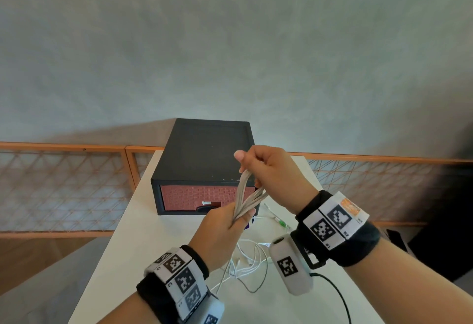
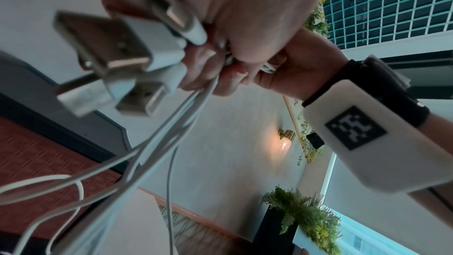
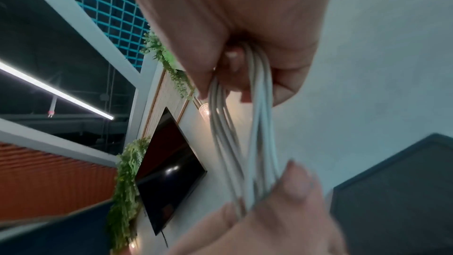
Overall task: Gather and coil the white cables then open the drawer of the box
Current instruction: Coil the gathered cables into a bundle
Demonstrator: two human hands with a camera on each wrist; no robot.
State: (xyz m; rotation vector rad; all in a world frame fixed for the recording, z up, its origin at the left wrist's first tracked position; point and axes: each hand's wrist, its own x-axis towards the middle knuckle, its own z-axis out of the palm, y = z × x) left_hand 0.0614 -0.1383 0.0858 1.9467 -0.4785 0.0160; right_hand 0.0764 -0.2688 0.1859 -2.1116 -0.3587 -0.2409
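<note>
A bundle of white cables (image 1: 244, 195) stretches between both hands above the table, in front of the box. My left hand (image 1: 227, 224) grips its lower end; my right hand (image 1: 258, 167) pinches the upper loop. In the left wrist view several USB plugs (image 2: 115, 61) stick out of the left fist, with cable strands (image 2: 171, 133) trailing down. The right wrist view shows the looped strands (image 3: 245, 133) running from the right fingers down to the left hand's fingers (image 3: 294, 183). The black box (image 1: 204, 154) has a reddish drawer (image 1: 194, 198), closed, with a dark handle notch (image 1: 207, 207).
Loose cable tails (image 1: 245, 264) lie tangled on the white table (image 1: 143, 247) below my hands. A small green item (image 1: 281, 223) lies right of the box. An orange mesh railing (image 1: 64, 183) runs behind the table; a black cord (image 1: 335, 295) hangs from the right wrist camera.
</note>
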